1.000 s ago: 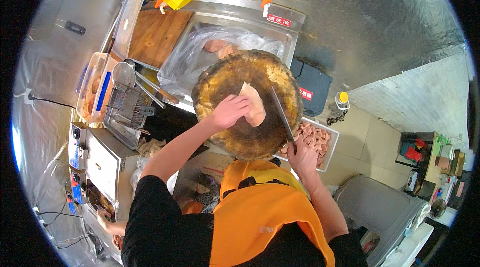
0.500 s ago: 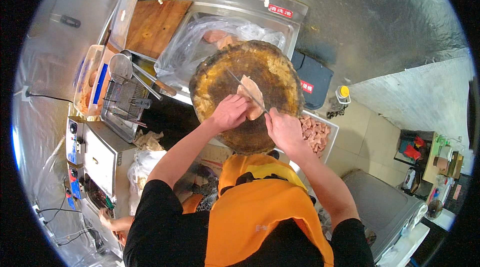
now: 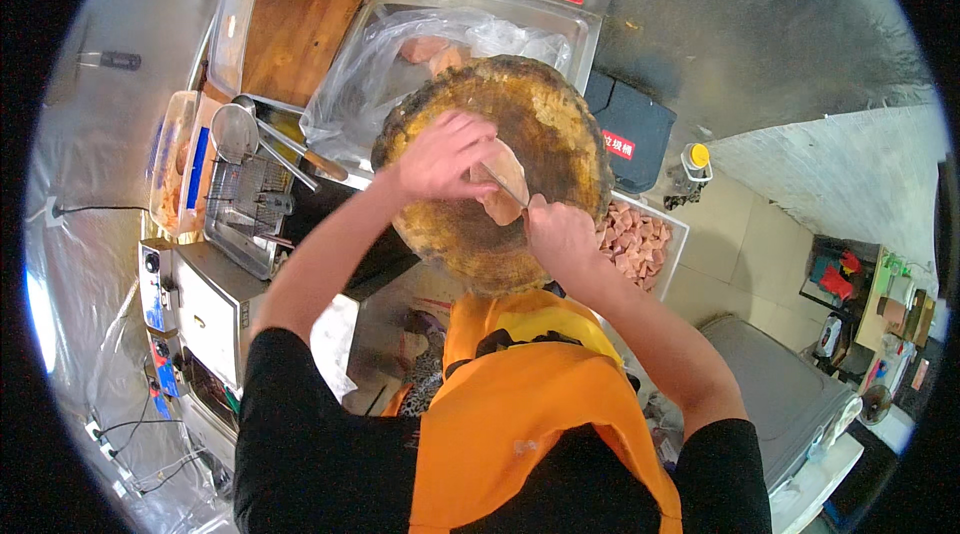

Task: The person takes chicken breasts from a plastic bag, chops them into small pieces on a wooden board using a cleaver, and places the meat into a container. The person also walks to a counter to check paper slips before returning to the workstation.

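A piece of pale pink raw meat [image 3: 511, 170] lies on the round wooden chopping block [image 3: 560, 149]. My right hand [image 3: 562, 242] is closed round the handle of a knife [image 3: 506, 187], whose blade points up and left across the meat. My left hand [image 3: 445, 156] is at the meat's left side, its fingers stretched out and the thumb apart, close to the blade. Whether its fingertips touch the meat or the blade is hard to tell. The knife's tip is hidden by the left hand.
Right of the block stands a white tray [image 3: 677, 259] of cut meat pieces. Behind it, a clear plastic bag [image 3: 350, 84] with more meat lies in a steel sink [image 3: 590, 29]. Strainers and a wire basket [image 3: 240, 199] sit left, near a metal appliance [image 3: 205, 309].
My left hand has left its hold on the meat's near left side and moved up, fingers spreading. Another person's hand at the lower left has gone from view.
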`<control>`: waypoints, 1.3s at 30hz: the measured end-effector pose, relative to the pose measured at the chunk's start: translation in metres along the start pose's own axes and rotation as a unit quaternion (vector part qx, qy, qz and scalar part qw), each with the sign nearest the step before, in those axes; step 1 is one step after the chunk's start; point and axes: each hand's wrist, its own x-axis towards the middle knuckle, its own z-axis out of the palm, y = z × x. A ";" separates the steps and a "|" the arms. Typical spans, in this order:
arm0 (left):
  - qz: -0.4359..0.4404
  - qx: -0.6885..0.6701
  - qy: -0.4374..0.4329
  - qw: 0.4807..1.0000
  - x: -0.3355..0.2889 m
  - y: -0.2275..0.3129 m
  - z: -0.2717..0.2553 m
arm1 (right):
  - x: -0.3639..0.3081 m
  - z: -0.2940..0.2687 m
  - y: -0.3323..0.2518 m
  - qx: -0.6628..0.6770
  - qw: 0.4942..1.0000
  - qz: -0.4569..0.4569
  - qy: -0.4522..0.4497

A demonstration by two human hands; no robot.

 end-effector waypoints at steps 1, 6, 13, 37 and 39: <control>0.008 -0.024 -0.109 0.994 0.009 -0.020 0.004 | 0.003 -0.001 0.000 -0.008 1.000 -0.002 -0.014; -0.051 -0.038 -0.286 0.956 -0.003 -0.047 0.029 | 0.009 -0.003 -0.010 -0.036 0.999 0.009 -0.036; -0.048 0.055 -0.302 0.951 -0.018 -0.029 0.053 | -0.010 0.031 0.009 -0.031 0.999 0.004 0.015; -0.182 -0.079 0.032 0.980 -0.092 0.026 0.059 | 0.037 0.025 -0.012 -0.049 0.995 -0.023 0.081; -0.160 -0.089 -0.001 0.983 -0.094 0.006 0.054 | 0.027 0.010 -0.009 -0.055 0.996 -0.005 0.076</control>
